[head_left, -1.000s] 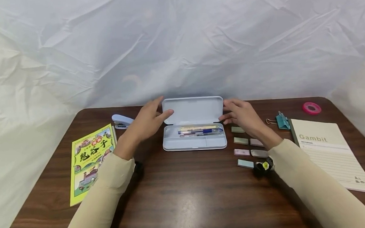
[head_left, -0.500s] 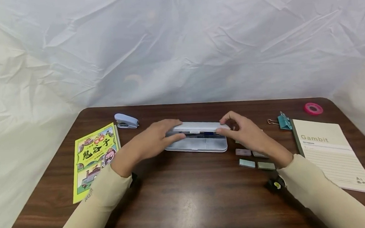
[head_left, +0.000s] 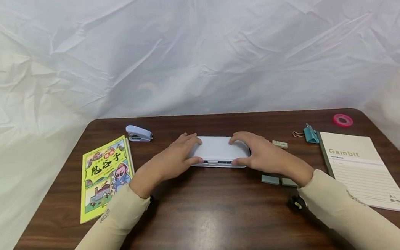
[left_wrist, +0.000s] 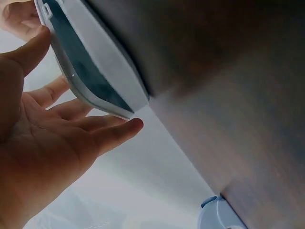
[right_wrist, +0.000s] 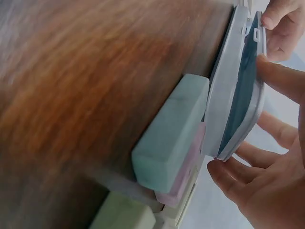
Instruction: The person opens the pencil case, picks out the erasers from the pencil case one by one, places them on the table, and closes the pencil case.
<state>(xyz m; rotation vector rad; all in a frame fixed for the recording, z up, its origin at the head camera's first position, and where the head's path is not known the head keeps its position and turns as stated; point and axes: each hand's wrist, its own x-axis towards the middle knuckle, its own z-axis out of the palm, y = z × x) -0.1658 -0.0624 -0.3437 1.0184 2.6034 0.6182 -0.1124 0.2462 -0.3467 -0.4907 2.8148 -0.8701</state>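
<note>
A pale, flat pencil case (head_left: 215, 149) sits at mid-table with its lid lowered over the tray; a dark gap shows along the front edge. My left hand (head_left: 172, 159) holds the lid's left end, thumb at the front edge and fingers spread over the top. At the other end, my right hand (head_left: 261, 153) grips the lid the same way, fingers bent. Both wrist views show the lid (left_wrist: 71, 71) tilted slightly above the tray (right_wrist: 221, 88). The pens inside are hidden.
Small pastel blocks (head_left: 270, 179) lie right of the case, partly behind my right arm. A yellow comic book (head_left: 104, 173) and a stapler (head_left: 138, 133) are on the left. A notebook (head_left: 361, 168), a teal binder clip (head_left: 310, 134) and a pink tape roll (head_left: 342, 120) are on the right.
The pencil case lid has swung from standing upright down toward me, almost onto the tray. Both hands have come forward with it, from beside the lid to gripping its ends.
</note>
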